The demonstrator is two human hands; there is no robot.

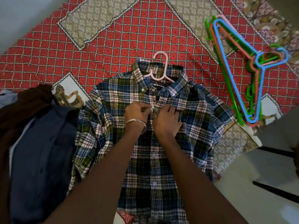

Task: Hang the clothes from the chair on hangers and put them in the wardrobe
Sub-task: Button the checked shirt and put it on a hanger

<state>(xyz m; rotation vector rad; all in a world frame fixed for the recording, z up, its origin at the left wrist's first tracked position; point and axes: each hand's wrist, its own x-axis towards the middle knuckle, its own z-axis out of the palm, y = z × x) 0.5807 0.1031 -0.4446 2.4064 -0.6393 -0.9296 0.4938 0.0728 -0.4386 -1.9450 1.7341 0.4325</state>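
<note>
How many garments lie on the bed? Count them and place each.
3 visible: plaid shirt at centre on the pink hanger; navy shirt to its left; brown garment at the far left. More may be hidden beneath.

A bed covered by a patchwork bedspread (68, 46) of red squares in a white dotted grid, with beige floral-print panels (100, 20) and a fringed paisley edge at the upper right. Pale grey floor (258, 167) shows at the right, crossed by two dark bars (275, 189). Dim, soft indoor light
</note>
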